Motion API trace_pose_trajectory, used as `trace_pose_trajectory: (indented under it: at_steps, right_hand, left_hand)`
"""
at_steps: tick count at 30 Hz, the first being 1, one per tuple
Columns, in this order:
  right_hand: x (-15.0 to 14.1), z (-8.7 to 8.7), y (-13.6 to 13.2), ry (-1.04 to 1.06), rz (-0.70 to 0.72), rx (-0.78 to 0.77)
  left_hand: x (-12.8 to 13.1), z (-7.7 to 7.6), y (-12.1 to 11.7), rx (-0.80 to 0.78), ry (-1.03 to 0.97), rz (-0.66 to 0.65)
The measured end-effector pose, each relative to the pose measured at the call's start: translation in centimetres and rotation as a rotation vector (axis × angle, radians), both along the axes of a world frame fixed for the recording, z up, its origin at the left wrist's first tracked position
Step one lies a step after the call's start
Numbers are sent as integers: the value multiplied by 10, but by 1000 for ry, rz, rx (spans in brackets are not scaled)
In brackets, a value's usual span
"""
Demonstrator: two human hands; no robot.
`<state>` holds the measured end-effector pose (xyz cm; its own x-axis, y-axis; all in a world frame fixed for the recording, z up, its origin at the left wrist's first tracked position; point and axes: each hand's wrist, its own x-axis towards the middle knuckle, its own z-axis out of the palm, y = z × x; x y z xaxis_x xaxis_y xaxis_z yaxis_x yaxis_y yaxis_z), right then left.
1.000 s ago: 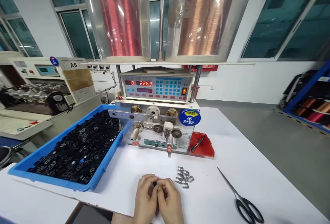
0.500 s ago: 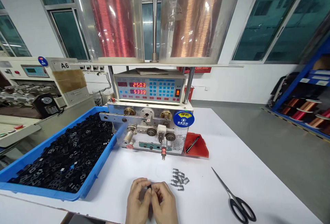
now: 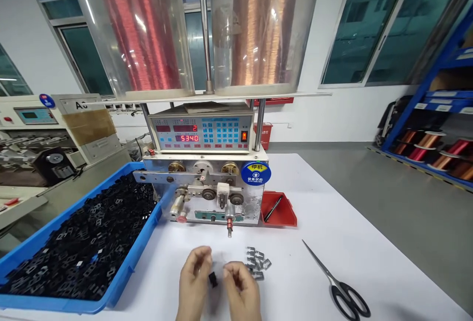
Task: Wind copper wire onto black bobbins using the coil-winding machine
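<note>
My left hand is closed, with thumb and index fingertip pinched together at the table's near side. What the pinch holds, if anything, is too small to make out. A small black plastic bobbin shows right beside its thumb, between my two hands; whether it hangs or lies on the table I cannot tell. My right hand is closed too, thumb against curled fingers, holding something too fine to see. Just beyond it lies a small pile of grey metal clips, partly covered by the fingers.
A coil winding machine stands ahead, copper wire on its spindle. To the left is a blue tray full of black bobbins. Black-handled scissors lie at right. A red bin holds a pen.
My hands have moved apart from their joined pinch, and the black bobbin shows between them. The machine's displays went from 250.3 and 5339 to 2 and 5340. The view shifted slightly.
</note>
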<state>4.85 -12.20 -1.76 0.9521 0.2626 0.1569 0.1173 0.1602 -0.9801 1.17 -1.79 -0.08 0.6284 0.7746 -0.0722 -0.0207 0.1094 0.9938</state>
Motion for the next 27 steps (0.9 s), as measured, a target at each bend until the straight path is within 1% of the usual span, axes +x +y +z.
trace_pose_trajectory:
  at_steps: [2, 4, 6, 7, 9, 11, 12, 13, 14, 16, 18, 19, 20, 21, 22, 23, 24, 25, 27]
  right_hand:
    - [6, 19, -1, 190, 56, 131]
    - [12, 42, 2, 418, 137, 297]
    - [17, 63, 8, 628, 194, 453]
    - [19, 73, 12, 706, 208, 514]
    - [21, 86, 17, 806, 226, 593]
    - [21, 90, 19, 826, 224, 613]
    - [20, 87, 18, 797, 228, 580]
    - [19, 82, 15, 735, 235, 504]
    - [17, 73, 12, 628, 239, 383]
    - [14, 49, 2, 286, 205, 34]
    - [12, 20, -9, -111, 102, -363]
    - [12, 7, -14, -256, 49, -537]
    - [12, -4, -19, -356, 12, -684]
    - [14, -11, -23, -410, -7, -799]
    - [17, -14, -27, -431, -7, -874]
    - [20, -11, -30, -438, 3, -903]
    - [24, -4, -32, -444, 17, -884]
    - [30, 8, -33, -449, 26, -829]
    - [41, 41, -32, -449, 20, -643]
  left_hand:
    - [16, 29, 1, -79, -66, -73]
    - [33, 55, 1, -202, -129, -208]
    - [47, 73, 0, -329, -154, -362]
    - [52, 79, -1, -376, -150, -421]
    - [58, 84, -3, -427, -136, -483]
    - [60, 86, -4, -443, -145, -493]
    - [60, 85, -3, -445, -156, -491]
    - [59, 85, -3, -451, -161, -491]
    - [59, 85, -2, -462, -158, -495]
    - [59, 86, 0, -481, -138, -512]
    - [61, 86, 3, -498, -111, -539]
    - [61, 86, 4, -507, -105, -550]
    - [62, 86, 5, -516, -100, -561]
    - [63, 86, 6, -525, -97, -565]
    - [63, 86, 6, -532, -95, -567]
    - [63, 86, 6, -537, -96, -567]
    - [63, 86, 5, -539, -99, -565]
    - [63, 85, 5, -538, -105, -563]
    - [63, 85, 5, -537, -125, -563]
